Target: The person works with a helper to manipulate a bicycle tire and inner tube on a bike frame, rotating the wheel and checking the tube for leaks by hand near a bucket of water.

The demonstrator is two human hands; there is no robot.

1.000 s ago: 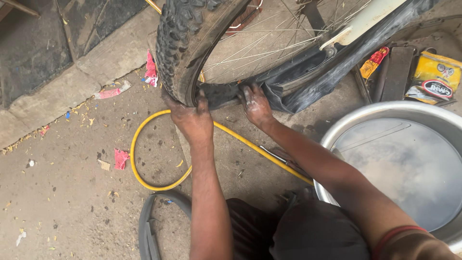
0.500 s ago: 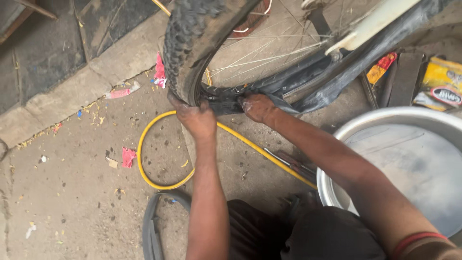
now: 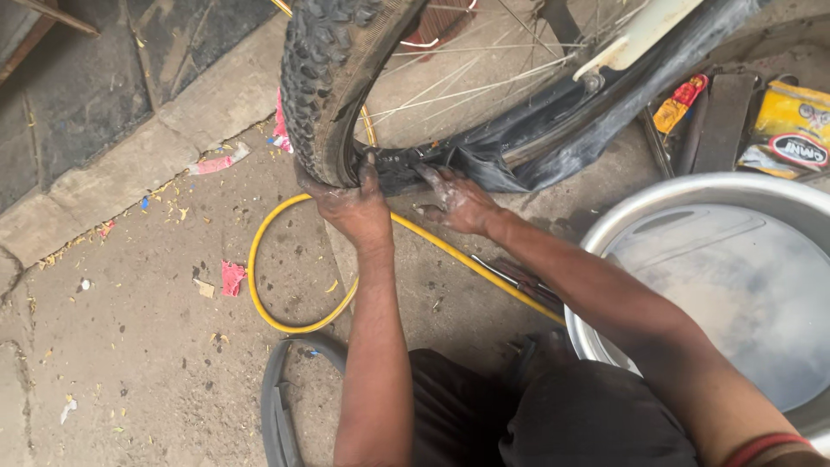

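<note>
Left hand (image 3: 353, 206) still gripping knobby tyre (image 3: 324, 86), thumb up, right hand (image 3: 456, 201) fingers now spread on black inner tube (image 3: 519, 147), yellow hose (image 3: 285, 285) below the fingers

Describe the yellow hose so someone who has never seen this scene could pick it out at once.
Start at the knobby bicycle tyre standing on the concrete floor. Just below it, under the left hand, the yellow hose curls in a loop and runs off toward the metal basin. It is the only bright yellow line on the floor; the grey rubber strip nearby is dull and flat.
</note>
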